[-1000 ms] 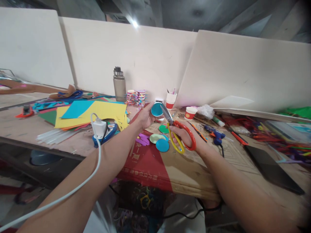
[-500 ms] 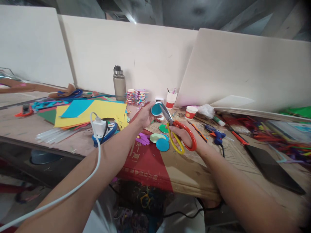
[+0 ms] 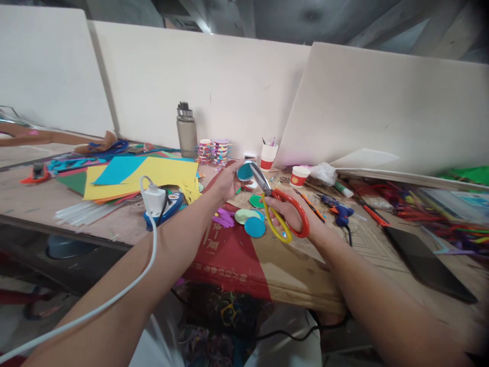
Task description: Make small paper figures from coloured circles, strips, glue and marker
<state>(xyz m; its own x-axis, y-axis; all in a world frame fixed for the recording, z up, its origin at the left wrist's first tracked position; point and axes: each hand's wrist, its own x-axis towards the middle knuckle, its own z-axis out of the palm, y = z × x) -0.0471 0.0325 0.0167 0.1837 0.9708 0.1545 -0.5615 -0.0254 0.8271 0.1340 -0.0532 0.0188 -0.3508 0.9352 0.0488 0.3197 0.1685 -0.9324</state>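
Note:
My left hand holds a small teal paper disc up above the table. My right hand grips scissors with red and yellow handles, and their grey blades point up-left and touch the disc's right edge. Below the hands lie cut paper discs: a blue one, a pale green one and a dark green one. Purple paper scraps lie just left of them.
Coloured paper sheets are stacked at left, with a white charger and its cable crossing my left arm. A grey bottle, paper cups, a blue glue gun and a black tablet also sit on the table. White boards stand behind.
The teal disc has turned more edge-on in my left hand and the scissors have shifted slightly. Both arms stay in nearly the same place.

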